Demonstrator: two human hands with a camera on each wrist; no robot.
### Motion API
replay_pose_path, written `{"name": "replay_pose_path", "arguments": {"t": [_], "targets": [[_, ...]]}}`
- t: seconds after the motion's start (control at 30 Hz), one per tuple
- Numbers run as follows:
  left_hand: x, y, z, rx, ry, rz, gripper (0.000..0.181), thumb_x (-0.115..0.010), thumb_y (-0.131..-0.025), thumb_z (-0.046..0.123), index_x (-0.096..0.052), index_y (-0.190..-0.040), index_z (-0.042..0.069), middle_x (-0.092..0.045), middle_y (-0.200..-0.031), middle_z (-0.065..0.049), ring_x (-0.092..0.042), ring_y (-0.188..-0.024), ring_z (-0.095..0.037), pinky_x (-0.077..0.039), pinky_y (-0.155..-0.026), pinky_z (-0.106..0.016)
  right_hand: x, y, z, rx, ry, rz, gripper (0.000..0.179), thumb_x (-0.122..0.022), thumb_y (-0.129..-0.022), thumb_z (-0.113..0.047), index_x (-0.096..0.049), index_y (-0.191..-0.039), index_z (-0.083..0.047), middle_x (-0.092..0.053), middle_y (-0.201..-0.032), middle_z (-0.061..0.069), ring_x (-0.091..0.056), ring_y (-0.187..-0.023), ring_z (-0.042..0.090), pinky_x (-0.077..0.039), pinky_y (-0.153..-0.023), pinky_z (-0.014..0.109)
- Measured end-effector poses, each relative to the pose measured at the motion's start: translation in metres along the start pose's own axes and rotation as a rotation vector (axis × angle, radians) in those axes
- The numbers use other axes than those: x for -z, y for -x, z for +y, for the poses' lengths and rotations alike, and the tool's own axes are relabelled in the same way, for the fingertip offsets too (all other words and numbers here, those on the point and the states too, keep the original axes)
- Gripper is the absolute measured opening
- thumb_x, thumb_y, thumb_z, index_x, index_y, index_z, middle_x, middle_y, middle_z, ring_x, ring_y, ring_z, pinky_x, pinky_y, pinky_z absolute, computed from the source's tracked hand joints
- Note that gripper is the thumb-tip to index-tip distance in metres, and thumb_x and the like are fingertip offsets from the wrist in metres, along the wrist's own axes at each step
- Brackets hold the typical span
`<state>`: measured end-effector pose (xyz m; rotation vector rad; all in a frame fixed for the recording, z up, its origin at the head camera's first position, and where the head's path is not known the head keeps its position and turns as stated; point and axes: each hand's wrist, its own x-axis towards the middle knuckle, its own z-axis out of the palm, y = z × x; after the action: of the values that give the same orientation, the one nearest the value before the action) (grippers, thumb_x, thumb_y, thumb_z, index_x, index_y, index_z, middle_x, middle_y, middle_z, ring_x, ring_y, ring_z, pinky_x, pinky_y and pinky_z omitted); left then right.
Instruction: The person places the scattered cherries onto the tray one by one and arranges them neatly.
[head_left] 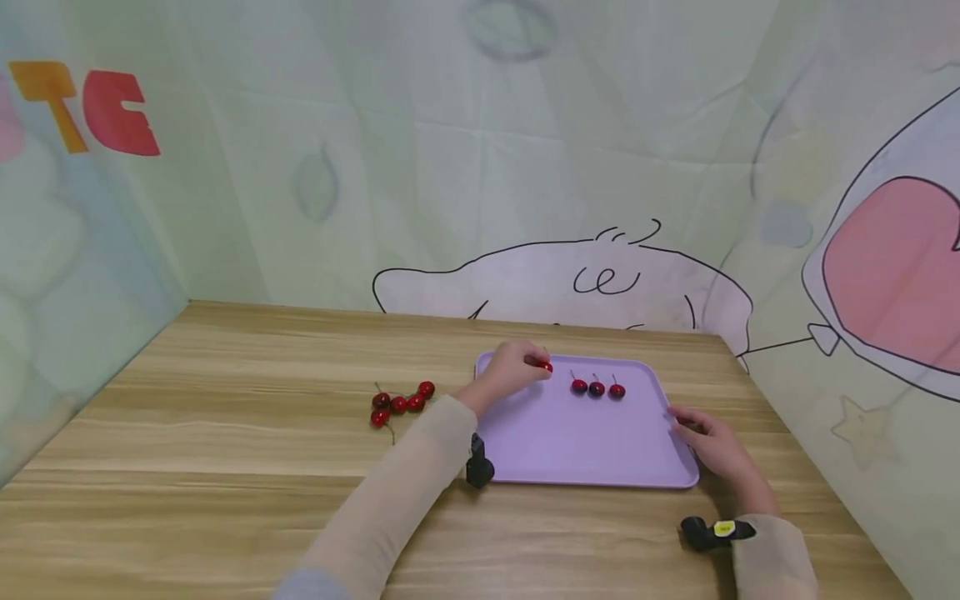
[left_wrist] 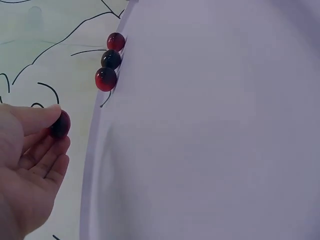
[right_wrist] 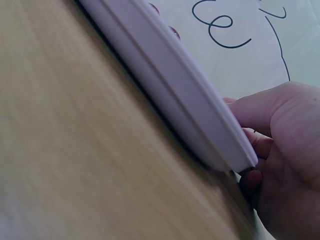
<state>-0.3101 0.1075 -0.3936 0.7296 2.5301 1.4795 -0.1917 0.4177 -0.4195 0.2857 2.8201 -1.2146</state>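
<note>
My left hand (head_left: 513,368) pinches a red cherry (head_left: 547,367) between thumb and fingertips, above the far left part of the purple tray (head_left: 585,442). In the left wrist view, the held cherry (left_wrist: 61,125) looks dark red, with a curved stem rising from it. Three cherries (head_left: 596,389) with stems sit in a row in the tray, toward its far side. At the tray's right edge, my right hand (head_left: 716,450) grips the rim. The right wrist view has the thumb and fingers of this hand (right_wrist: 295,150) around the tray's corner.
Several cherries (head_left: 399,405) lie in a cluster on the wooden table (head_left: 225,433), left of the tray. Behind the table hangs a printed cloth backdrop (head_left: 375,167). A black wrist camera (head_left: 478,467) is worn on the left wrist, another (head_left: 701,533) on the right.
</note>
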Motion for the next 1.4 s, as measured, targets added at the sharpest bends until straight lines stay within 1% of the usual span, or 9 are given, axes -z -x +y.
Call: {"name": "replay_pose_path", "arguments": {"t": [0.3, 0.43, 0.8, 0.93, 1.03, 1.07, 1.23, 1.3, 1.4], "targets": [[-0.014, -0.004, 0.001, -0.008, -0.004, -0.01, 0.022, -0.071, -0.085, 0.005, -0.07, -0.105, -0.003, -0.069, -0.101, -0.012, -0.062, -0.093, -0.021, -0.052, -0.077, -0.025, 0.001, 0.001, -0.001, 0.038, 0.026, 0.006, 0.044, -0.052, -0.099, -0.019, -0.049, -0.136, 0.005, -0.045, -0.138, 0.031, -0.046, -0.121, 0.042, -0.04, -0.099, 0.053], [-0.018, -0.003, 0.004, -0.011, -0.008, -0.016, 0.02, -0.072, -0.083, 0.004, -0.071, -0.102, -0.003, -0.069, -0.099, -0.013, -0.061, -0.09, -0.02, -0.05, -0.074, -0.024, 0.001, 0.001, 0.0, 0.023, 0.031, 0.0, 0.044, -0.052, -0.099, -0.02, -0.048, -0.136, 0.004, -0.043, -0.139, 0.031, -0.045, -0.121, 0.043, -0.039, -0.099, 0.054], [-0.03, -0.007, 0.004, 0.063, -0.095, -0.005, 0.013, -0.073, -0.08, 0.002, -0.073, -0.093, -0.001, -0.069, -0.092, -0.01, -0.059, -0.084, -0.017, -0.049, -0.074, -0.026, 0.001, -0.002, 0.002, 0.018, 0.028, 0.005, 0.044, -0.053, -0.099, -0.021, -0.049, -0.136, 0.002, -0.045, -0.137, 0.03, -0.046, -0.12, 0.042, -0.039, -0.099, 0.054], [-0.033, -0.009, 0.002, 0.093, -0.088, -0.006, 0.011, -0.073, -0.08, 0.001, -0.073, -0.091, -0.001, -0.07, -0.091, -0.01, -0.06, -0.086, -0.02, -0.051, -0.077, -0.03, 0.001, -0.002, 0.003, 0.029, 0.037, 0.011, 0.044, -0.053, -0.099, -0.022, -0.05, -0.136, 0.003, -0.046, -0.137, 0.03, -0.046, -0.12, 0.043, -0.039, -0.1, 0.055], [-0.033, -0.011, 0.001, 0.097, -0.082, -0.005, 0.01, -0.072, -0.08, 0.001, -0.073, -0.089, -0.001, -0.069, -0.088, -0.009, -0.06, -0.085, -0.02, -0.051, -0.078, -0.03, 0.001, -0.002, 0.003, 0.029, 0.034, 0.014, 0.044, -0.053, -0.099, -0.021, -0.05, -0.135, 0.003, -0.046, -0.137, 0.03, -0.046, -0.121, 0.042, -0.039, -0.1, 0.054], [-0.037, -0.015, -0.006, 0.073, -0.082, 0.004, 0.009, -0.073, -0.079, 0.003, -0.073, -0.087, 0.0, -0.069, -0.086, -0.008, -0.06, -0.083, -0.019, -0.051, -0.075, -0.029, 0.0, -0.002, 0.003, 0.025, 0.028, 0.014, 0.044, -0.053, -0.098, -0.02, -0.05, -0.135, 0.003, -0.046, -0.137, 0.03, -0.046, -0.121, 0.042, -0.039, -0.1, 0.054], [-0.04, -0.016, -0.008, 0.069, -0.08, 0.01, 0.01, -0.074, -0.078, 0.002, -0.073, -0.088, 0.0, -0.069, -0.085, -0.007, -0.061, -0.083, -0.019, -0.052, -0.075, -0.029, 0.0, -0.003, 0.003, 0.019, 0.018, 0.014, 0.044, -0.054, -0.098, -0.02, -0.05, -0.136, 0.003, -0.045, -0.138, 0.03, -0.045, -0.122, 0.043, -0.038, -0.101, 0.055], [-0.038, -0.012, -0.001, 0.085, -0.077, 0.009, 0.012, -0.073, -0.078, 0.001, -0.073, -0.089, -0.003, -0.07, -0.087, -0.01, -0.062, -0.086, -0.021, -0.052, -0.078, -0.03, 0.0, -0.003, 0.003, 0.022, 0.02, 0.013, 0.044, -0.054, -0.098, -0.021, -0.05, -0.136, 0.003, -0.045, -0.138, 0.03, -0.045, -0.122, 0.043, -0.038, -0.101, 0.055], [-0.04, -0.011, 0.0, 0.071, -0.085, 0.026, 0.013, -0.073, -0.078, 0.001, -0.073, -0.09, -0.004, -0.071, -0.089, -0.012, -0.063, -0.087, -0.022, -0.051, -0.078, -0.029, 0.0, -0.002, 0.003, 0.025, 0.016, 0.016, 0.044, -0.054, -0.098, -0.019, -0.05, -0.136, 0.003, -0.047, -0.137, 0.03, -0.046, -0.122, 0.042, -0.038, -0.101, 0.054]]}}
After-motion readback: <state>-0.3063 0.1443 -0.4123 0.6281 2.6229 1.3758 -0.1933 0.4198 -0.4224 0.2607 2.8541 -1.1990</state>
